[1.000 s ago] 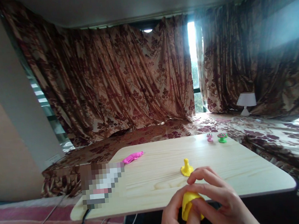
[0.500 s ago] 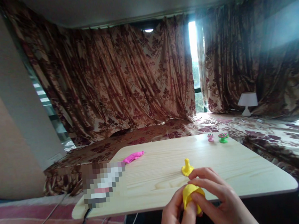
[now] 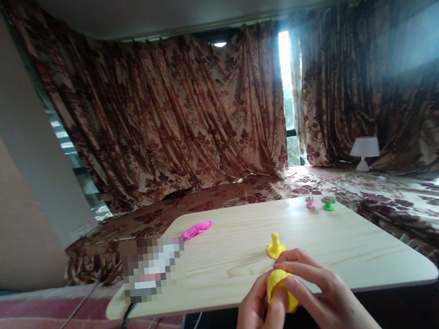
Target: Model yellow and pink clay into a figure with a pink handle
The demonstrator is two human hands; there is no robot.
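Observation:
Both my hands pinch one lump of yellow clay [image 3: 276, 285] just in front of the near edge of a light wooden table [image 3: 228, 266]. My left hand [image 3: 258, 317] presses it from the left with thumb and fingers closed. My right hand [image 3: 321, 299] wraps over it from the right, fingers curled on top. A small yellow clay figure [image 3: 275, 246] stands on the table just beyond my fingers.
A flat pink clay strip [image 3: 196, 230] lies at the table's far left. A small pink clay piece [image 3: 309, 202] and a green-based one [image 3: 328, 203] stand at the far right. A blurred object [image 3: 153, 267] rests on the left edge. Patterned curtains and a white lamp [image 3: 364, 152] are behind.
My hands have kept working the yellow lump, turning it slightly; the fingers of my right hand have slid further over its top. The view has shifted a little.

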